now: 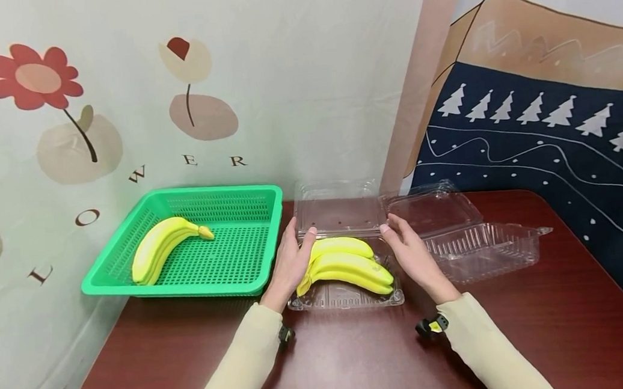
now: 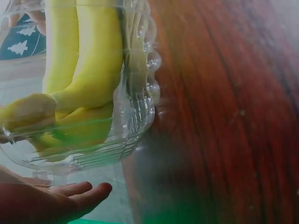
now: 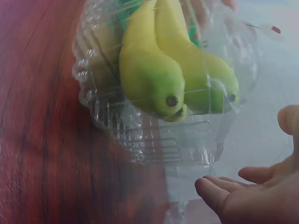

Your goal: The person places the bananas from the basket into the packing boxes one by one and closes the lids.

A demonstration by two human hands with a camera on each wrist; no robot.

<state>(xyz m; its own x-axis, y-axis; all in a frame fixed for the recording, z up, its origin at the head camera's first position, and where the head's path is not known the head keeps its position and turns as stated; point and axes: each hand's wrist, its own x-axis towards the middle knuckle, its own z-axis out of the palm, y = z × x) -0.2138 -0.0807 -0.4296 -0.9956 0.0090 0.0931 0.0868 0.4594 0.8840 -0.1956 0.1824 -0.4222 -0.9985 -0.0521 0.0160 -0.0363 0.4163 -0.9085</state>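
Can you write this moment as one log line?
Left hand: at clear box's left; right hand: at its right; bananas: inside box; lid: raised; green basket: holds other bananas; second box: open

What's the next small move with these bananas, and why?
I'd probably fold the clear lid forward over the bananas: they lie in the container's base, the lid stands open behind them, and the left hand and right hand are on either side, near the lid's lower corners.

Yellow bananas (image 2: 98, 51) lie inside a clear container (image 2: 134, 133), the left hand (image 2: 51, 201) just beside it.
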